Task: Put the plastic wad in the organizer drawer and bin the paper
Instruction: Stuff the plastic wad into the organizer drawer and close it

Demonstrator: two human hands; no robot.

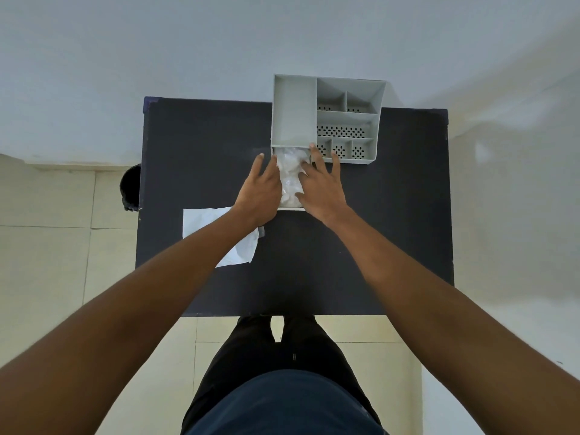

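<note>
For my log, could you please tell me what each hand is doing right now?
Left hand: open, fingers spread, pressing the plastic wad in the drawer.
Right hand: open, fingers spread on the wad's other side.

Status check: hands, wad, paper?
Left hand and right hand pressing crumpled clear plastic wad into pulled-out grey organizer drawer. White paper sheet on dark table, unbinned. Nothing blocking.

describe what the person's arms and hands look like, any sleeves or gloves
Both arms are bare from as far up as the frame shows down to the wrist, with no sleeves in view. The left hand and right hand wear no gloves; no rings, watch or bands are visible.
</note>
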